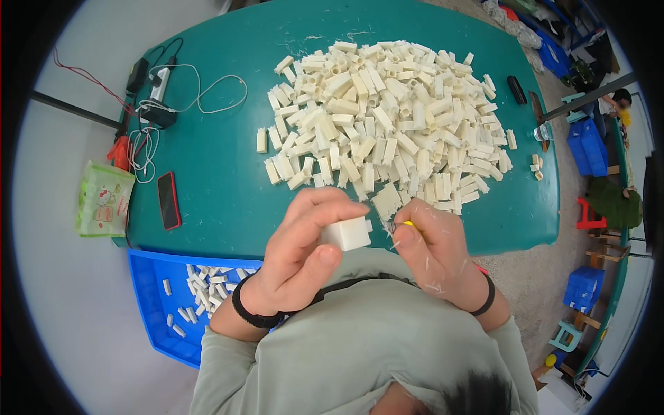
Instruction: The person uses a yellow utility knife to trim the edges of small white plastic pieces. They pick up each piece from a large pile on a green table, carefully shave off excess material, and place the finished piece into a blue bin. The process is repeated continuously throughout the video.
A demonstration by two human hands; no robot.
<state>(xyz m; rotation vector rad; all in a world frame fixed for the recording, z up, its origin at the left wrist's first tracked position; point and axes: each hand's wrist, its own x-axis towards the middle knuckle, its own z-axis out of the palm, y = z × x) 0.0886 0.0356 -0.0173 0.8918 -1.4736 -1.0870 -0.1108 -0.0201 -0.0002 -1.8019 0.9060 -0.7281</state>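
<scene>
My left hand is closed around a white block-shaped plastic piece with a small tab at its end. Facing it, my right hand pinches a small tool with a yellow handle; its tip is too small to make out. Thin white shavings cling to the right hand's fingers and back. Just beyond both hands spreads a large heap of cream-coloured hollow plastic pieces, many with ragged ends. A flat, squarish cream piece lies at the heap's near edge, between the hands.
Below the left edge of the green table stands a blue bin holding white pieces. A red-edged phone, a power strip and white cables lie at left. At right are a black object and a clear bottle.
</scene>
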